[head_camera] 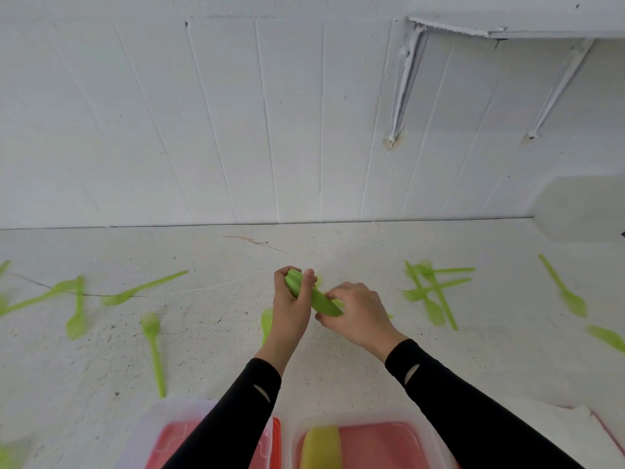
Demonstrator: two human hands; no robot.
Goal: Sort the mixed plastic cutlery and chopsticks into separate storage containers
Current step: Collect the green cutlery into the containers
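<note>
The stack of lime-green plastic cutlery (319, 299) is mid-frame, held between your hands. Your left grip (292, 299) curls round its upper end, and your right grip (358, 313) pinches its lower end. Loose green plastic forks (154, 350) lie scattered left and right on the white surface (236, 333). Two translucent red-bottomed containers (152, 421) stand at the bottom edge.
</note>
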